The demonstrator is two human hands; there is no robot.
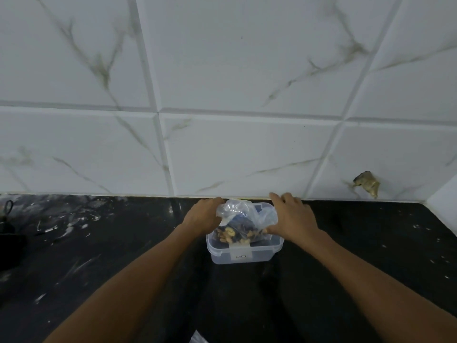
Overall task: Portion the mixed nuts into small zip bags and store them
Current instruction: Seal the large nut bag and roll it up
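Observation:
A clear plastic storage box point(243, 255) with a white label on its front stands on the black counter near the wall. A clear bag of mixed nuts point(238, 226) sits in its open top, the nuts showing pale and dark through the plastic. My left hand point(202, 216) grips the bag's left side. My right hand point(291, 216) presses on the bag's right side, thumb against the plastic and fingers spread over the box's far rim. The box's inside below the bag is hidden.
The black stone counter point(123, 256) carries white streaks. A white marble-tiled wall point(222, 120) rises right behind the box, with a chipped hole point(367, 183) at the right. A dark object point(10, 236) lies at the left edge. A bit of clear plastic point(197, 339) shows at the bottom edge.

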